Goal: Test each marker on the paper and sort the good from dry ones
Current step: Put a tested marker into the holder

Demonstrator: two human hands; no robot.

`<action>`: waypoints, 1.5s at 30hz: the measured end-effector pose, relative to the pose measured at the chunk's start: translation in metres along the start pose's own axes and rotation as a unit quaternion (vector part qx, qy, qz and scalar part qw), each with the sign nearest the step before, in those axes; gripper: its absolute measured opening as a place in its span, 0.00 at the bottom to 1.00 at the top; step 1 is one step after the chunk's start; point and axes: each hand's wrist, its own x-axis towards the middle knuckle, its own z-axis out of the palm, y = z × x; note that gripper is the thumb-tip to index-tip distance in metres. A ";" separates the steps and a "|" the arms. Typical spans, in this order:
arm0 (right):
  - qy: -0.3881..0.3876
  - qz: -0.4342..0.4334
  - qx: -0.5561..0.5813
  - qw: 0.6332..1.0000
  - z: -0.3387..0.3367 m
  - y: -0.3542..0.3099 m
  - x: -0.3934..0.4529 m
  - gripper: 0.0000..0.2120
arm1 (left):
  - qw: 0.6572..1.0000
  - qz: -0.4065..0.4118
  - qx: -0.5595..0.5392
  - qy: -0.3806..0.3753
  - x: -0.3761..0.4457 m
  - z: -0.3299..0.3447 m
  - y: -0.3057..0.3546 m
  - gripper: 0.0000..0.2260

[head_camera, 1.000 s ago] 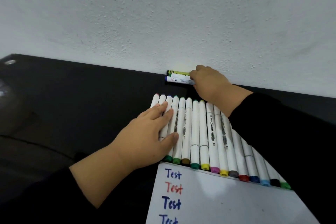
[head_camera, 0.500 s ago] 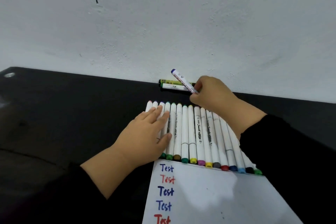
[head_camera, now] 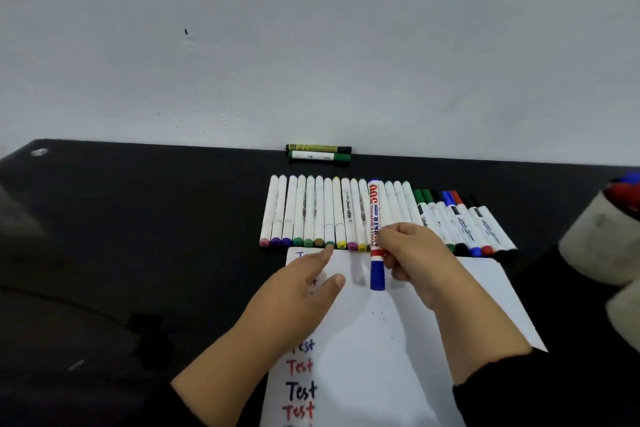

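Observation:
My right hand (head_camera: pixel 412 255) grips a blue whiteboard marker (head_camera: pixel 375 236), capped, with the cap pointing toward me above the white paper (head_camera: pixel 433 329). My left hand (head_camera: pixel 301 291) hovers open over the paper's left side, fingers straight, beside the marker's cap. The paper carries several "Test" words in blue, red and black down its left edge. A row of several white markers (head_camera: pixel 311 215) with coloured ends lies side by side just beyond the paper. Several whiteboard markers (head_camera: pixel 464 222) continue the row to the right. Two markers (head_camera: pixel 318 152) lie apart by the wall.
The black table (head_camera: pixel 138 236) runs to a white wall. A pale round holder (head_camera: pixel 602 239) with red and blue marker tops stands at the right edge. A dark object sits blurred at the left.
My right hand has brought the blue marker from the wall down over the paper. My left hand has left the marker row and now hovers over the paper. The view has tilted.

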 end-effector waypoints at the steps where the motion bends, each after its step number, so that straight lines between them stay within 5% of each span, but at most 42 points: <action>1: 0.002 0.000 0.025 1.000 0.000 0.006 -0.007 0.04 | 0.999 -0.016 -0.034 -0.009 -0.006 0.005 0.000 0.23; 15: -0.014 -0.048 0.150 0.987 0.010 0.033 -0.033 0.05 | 0.978 -0.062 -0.199 0.013 -0.025 0.029 0.000 0.20; 27: -0.042 -0.060 0.143 0.987 0.017 0.023 -0.026 0.05 | 0.976 -0.059 -0.210 0.009 -0.016 0.019 -0.005 0.17; 45: 0.085 -0.082 0.112 0.987 0.041 0.017 -0.039 0.11 | 0.987 -0.063 -0.134 0.059 -0.021 0.017 0.006 0.19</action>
